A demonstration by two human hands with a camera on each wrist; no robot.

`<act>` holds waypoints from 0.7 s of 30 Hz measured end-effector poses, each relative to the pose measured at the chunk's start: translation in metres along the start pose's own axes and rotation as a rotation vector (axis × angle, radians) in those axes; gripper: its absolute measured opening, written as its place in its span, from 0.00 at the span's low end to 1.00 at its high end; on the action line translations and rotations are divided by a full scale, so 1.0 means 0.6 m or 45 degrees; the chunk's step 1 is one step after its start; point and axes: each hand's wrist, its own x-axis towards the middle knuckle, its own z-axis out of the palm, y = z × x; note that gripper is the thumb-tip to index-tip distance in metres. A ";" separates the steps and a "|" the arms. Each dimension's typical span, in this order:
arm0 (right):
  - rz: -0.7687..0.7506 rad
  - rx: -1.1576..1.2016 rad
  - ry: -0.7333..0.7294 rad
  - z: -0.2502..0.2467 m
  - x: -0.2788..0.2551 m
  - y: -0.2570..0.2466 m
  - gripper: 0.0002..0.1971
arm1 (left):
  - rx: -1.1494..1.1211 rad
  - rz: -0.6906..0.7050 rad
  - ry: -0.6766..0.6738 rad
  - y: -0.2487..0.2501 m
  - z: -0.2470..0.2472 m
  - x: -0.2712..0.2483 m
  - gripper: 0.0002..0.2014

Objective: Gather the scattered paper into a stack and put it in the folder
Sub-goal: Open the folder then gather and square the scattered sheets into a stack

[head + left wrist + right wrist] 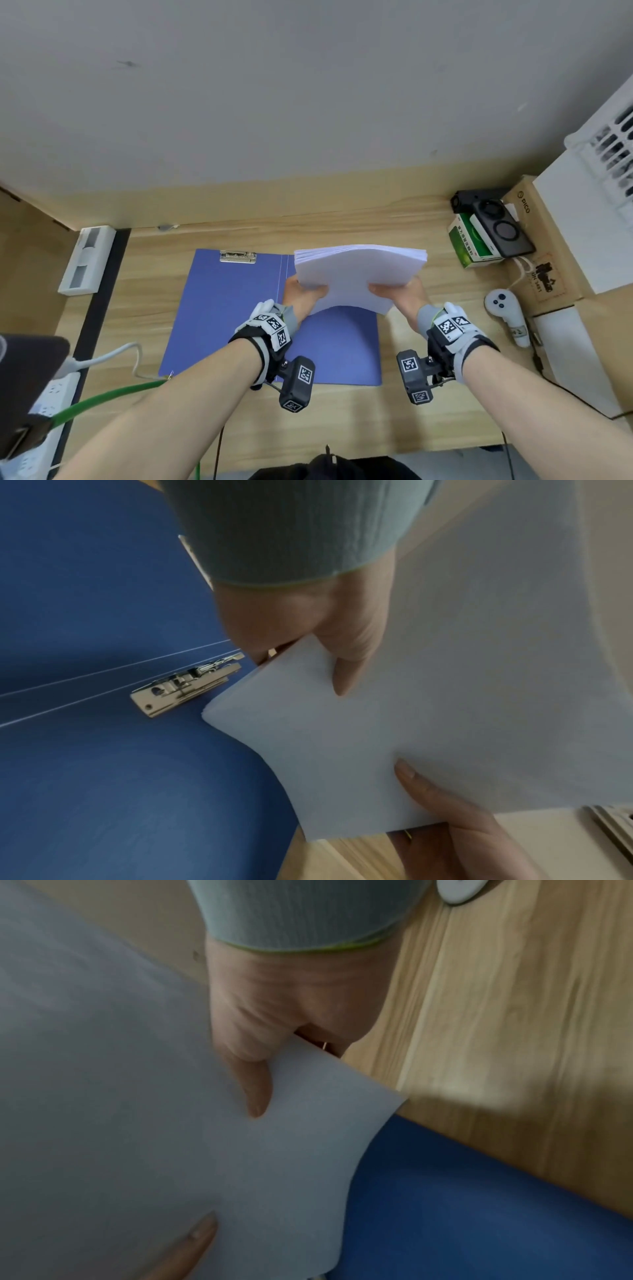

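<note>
A thick stack of white paper (356, 270) is held in the air above the right half of an open blue folder (222, 315). My left hand (303, 296) grips its near left corner, thumb on top. My right hand (399, 294) grips the near right corner the same way. The near edge sags between the hands. The folder lies flat on the wooden desk (428, 404), its metal clip (238, 256) at the far edge of the left half. In the left wrist view the thumb presses the paper stack (445, 710) beside the metal clip (186, 687). In the right wrist view the paper stack (137, 1123) hangs over the folder (479, 1204).
A white tray (87, 258) sits at the far left. A power strip (44, 411) with a green cable (102, 399) lies near left. At the right are a green box (471, 245) with a black device, a white controller (507, 313), and cardboard boxes (548, 246).
</note>
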 end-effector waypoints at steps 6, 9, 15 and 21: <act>0.061 -0.035 0.003 0.000 0.025 0.007 0.09 | 0.020 -0.065 -0.064 0.000 -0.010 0.020 0.14; 0.163 -0.090 -0.042 0.004 0.045 0.019 0.09 | 0.073 -0.132 -0.083 -0.015 -0.023 0.031 0.15; 0.355 -0.166 -0.042 0.010 0.058 0.084 0.13 | 0.263 -0.477 -0.136 -0.102 -0.054 0.026 0.07; 0.460 -0.071 -0.026 0.014 0.068 0.125 0.15 | 0.296 -0.580 -0.027 -0.143 -0.089 0.024 0.06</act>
